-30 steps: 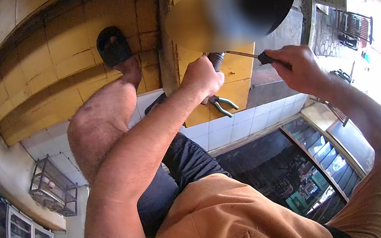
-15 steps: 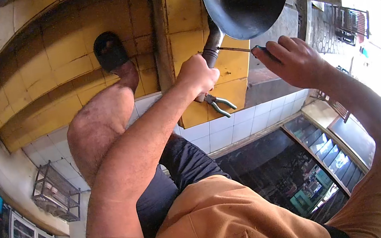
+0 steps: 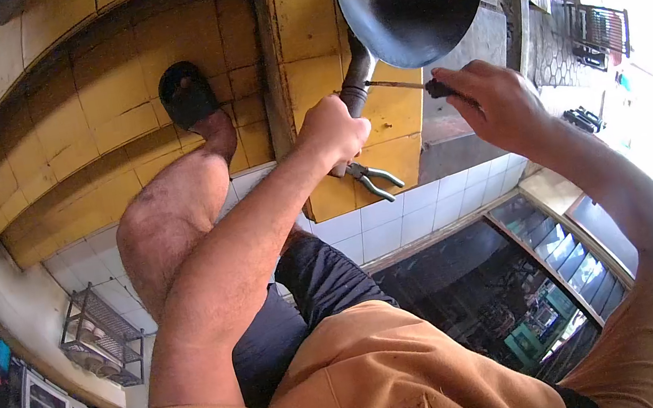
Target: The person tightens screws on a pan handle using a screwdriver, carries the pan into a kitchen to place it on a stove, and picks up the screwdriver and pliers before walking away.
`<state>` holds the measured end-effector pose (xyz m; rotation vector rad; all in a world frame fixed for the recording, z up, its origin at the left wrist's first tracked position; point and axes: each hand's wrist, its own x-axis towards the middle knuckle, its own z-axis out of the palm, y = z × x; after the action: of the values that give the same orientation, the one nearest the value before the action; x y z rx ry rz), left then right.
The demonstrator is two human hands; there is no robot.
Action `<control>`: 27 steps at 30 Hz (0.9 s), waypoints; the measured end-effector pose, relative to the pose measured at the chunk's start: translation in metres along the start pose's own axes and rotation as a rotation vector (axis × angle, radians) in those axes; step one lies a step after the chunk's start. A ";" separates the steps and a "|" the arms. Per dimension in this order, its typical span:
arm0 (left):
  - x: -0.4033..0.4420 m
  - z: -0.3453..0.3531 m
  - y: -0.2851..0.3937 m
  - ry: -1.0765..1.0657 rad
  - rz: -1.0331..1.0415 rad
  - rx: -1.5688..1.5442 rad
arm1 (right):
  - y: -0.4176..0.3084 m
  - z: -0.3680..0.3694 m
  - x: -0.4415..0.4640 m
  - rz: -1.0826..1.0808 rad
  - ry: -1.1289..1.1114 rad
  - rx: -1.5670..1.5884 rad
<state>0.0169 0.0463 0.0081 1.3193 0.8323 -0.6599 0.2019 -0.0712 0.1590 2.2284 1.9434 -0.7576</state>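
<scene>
A dark metal wok (image 3: 414, 1) lies on the yellow tiled ledge with its handle (image 3: 357, 81) pointing back towards me. My left hand (image 3: 335, 131) is wrapped around that handle near its end. In my right hand (image 3: 497, 102) is a screwdriver (image 3: 397, 84), held by its dark grip. Its thin shaft reaches left, and the tip meets the handle just beyond my left fist, where a dark wire or band seems to circle it. Beside the handle's end, pliers (image 3: 374, 182) rest on the ledge, their grips apart.
Yellow tiles (image 3: 394, 122) and a grey slab (image 3: 460, 137) form the ledge's top. My bent leg (image 3: 174, 201) and slippered foot (image 3: 189, 95) are to the left. A wire rack (image 3: 101, 335) stands at lower left; a dark window (image 3: 483, 290) is at lower right.
My right hand has turned its grip on the screwdriver, and its fingers sit differently. The wok appears slightly further left and up in view; my left hand keeps its hold.
</scene>
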 end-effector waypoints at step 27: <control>0.016 0.009 -0.011 0.109 0.100 0.112 | -0.023 -0.006 0.018 0.296 -0.256 0.154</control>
<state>0.0185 0.0364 -0.0105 1.4992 0.8207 -0.5672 0.1836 -0.0479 0.1623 2.2951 1.4454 -1.1120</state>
